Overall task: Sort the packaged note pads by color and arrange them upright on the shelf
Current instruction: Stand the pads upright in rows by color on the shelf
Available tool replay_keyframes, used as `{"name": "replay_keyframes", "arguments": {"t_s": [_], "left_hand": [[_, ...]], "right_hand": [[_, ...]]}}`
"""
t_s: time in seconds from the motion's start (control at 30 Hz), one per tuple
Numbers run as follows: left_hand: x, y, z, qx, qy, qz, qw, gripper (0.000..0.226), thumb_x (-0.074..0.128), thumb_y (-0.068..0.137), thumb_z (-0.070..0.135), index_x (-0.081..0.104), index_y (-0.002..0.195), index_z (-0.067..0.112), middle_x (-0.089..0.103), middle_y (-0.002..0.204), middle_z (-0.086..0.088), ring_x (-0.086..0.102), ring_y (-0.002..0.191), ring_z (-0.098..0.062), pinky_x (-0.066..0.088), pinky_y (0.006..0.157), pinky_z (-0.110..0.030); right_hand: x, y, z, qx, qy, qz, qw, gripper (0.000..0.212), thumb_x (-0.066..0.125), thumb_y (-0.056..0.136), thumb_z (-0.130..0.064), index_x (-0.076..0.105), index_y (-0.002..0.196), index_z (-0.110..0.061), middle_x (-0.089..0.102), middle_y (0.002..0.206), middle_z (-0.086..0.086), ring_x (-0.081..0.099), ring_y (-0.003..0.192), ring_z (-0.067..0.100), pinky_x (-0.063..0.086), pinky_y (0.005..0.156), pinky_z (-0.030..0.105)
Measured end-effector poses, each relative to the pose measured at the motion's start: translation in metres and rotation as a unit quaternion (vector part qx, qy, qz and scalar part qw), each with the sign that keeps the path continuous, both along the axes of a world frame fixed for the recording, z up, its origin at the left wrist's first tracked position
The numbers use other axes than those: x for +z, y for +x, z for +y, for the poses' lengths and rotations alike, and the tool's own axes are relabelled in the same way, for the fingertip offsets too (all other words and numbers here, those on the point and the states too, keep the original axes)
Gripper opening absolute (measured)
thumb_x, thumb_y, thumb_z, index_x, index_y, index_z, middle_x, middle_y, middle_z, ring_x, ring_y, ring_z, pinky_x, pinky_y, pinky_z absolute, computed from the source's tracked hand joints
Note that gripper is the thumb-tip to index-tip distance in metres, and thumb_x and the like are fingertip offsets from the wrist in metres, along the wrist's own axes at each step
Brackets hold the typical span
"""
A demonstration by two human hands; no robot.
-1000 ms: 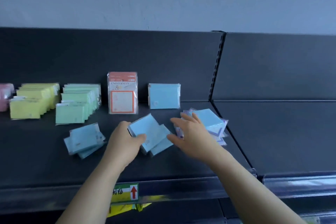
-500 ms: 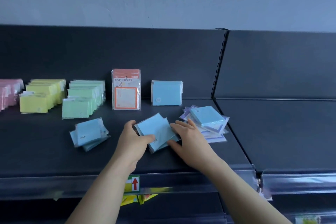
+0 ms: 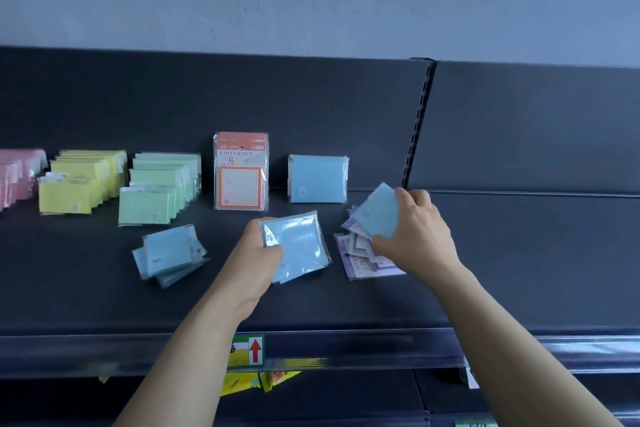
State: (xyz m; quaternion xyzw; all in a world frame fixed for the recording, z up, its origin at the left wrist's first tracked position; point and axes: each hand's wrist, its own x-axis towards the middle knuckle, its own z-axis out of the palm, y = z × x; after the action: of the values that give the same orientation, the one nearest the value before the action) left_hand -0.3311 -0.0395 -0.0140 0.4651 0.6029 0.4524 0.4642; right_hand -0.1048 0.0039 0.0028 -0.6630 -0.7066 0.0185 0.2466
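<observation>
My left hand grips a small stack of blue note pads at its left edge, low over the dark shelf. My right hand holds one blue pad lifted above a loose pile of purple pads. Another loose blue pile lies to the left. Upright at the back stand pink, yellow and green rows, an orange-framed pack and a blue pad.
A slotted upright post divides this shelf bay from the bay on the right. A price rail with a red-arrow label runs along the front edge. Yellow packets show on the level below.
My right hand left the blue stack, moved right and picked a blue pad off the purple pile. My left hand gathered the blue stack and tilted it up.
</observation>
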Motion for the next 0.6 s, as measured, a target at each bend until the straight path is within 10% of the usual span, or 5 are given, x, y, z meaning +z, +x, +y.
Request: {"name": "replay_keyframes", "arguments": {"t_s": [0.23,0.4,0.47,0.53,0.6], "left_hand": [[0.006,0.000,-0.001,-0.023,0.006,-0.066,0.998,0.021,0.052,0.096,0.013,0.052,0.116,0.021,0.065,0.115,-0.010,0.062,0.108,-0.029,0.048,0.096,-0.049],[0.001,-0.015,-0.011,-0.032,0.047,0.050,0.997,0.044,0.057,0.093,0.013,0.039,0.127,0.034,0.062,0.114,-0.002,0.061,0.104,-0.019,0.048,0.097,-0.045],[0.004,-0.023,-0.016,-0.047,0.063,0.079,0.994,0.049,0.052,0.095,0.013,0.033,0.130,0.040,0.061,0.116,-0.002,0.060,0.104,-0.016,0.045,0.100,-0.040],[0.009,-0.027,-0.020,-0.075,0.072,0.095,0.990,0.057,0.047,0.095,0.012,0.024,0.135,0.045,0.057,0.122,-0.003,0.057,0.100,-0.014,0.043,0.096,-0.032],[0.011,-0.032,-0.020,-0.097,0.063,0.112,0.987,0.065,0.042,0.096,0.011,0.011,0.142,0.046,0.047,0.127,-0.001,0.051,0.090,-0.009,0.039,0.083,-0.025]], "right_hand": [[-0.009,-0.047,-0.020,0.291,-0.058,0.096,0.950,0.086,0.076,0.072,-0.017,0.031,0.144,-0.025,0.029,0.131,-0.008,0.036,0.114,0.003,0.038,0.098,0.020],[-0.015,-0.060,-0.022,0.323,-0.124,0.143,0.927,0.095,0.069,0.083,-0.016,0.008,0.144,-0.056,0.008,0.156,-0.006,0.028,0.137,0.009,0.035,0.103,0.024],[-0.011,-0.069,-0.026,0.286,-0.161,0.234,0.915,0.100,0.064,0.086,-0.014,-0.005,0.143,-0.058,0.053,0.120,0.012,0.057,0.090,0.012,0.048,0.078,0.030],[-0.009,-0.081,-0.028,0.268,-0.176,0.278,0.905,0.096,0.059,0.089,-0.011,-0.006,0.145,-0.053,0.051,0.068,-0.006,0.046,0.056,0.010,0.042,0.057,0.028],[-0.011,-0.093,-0.031,0.275,-0.176,0.271,0.906,0.089,0.055,0.090,-0.008,-0.002,0.146,-0.048,0.048,0.059,-0.022,0.042,0.047,0.004,0.039,0.050,0.020]]}}
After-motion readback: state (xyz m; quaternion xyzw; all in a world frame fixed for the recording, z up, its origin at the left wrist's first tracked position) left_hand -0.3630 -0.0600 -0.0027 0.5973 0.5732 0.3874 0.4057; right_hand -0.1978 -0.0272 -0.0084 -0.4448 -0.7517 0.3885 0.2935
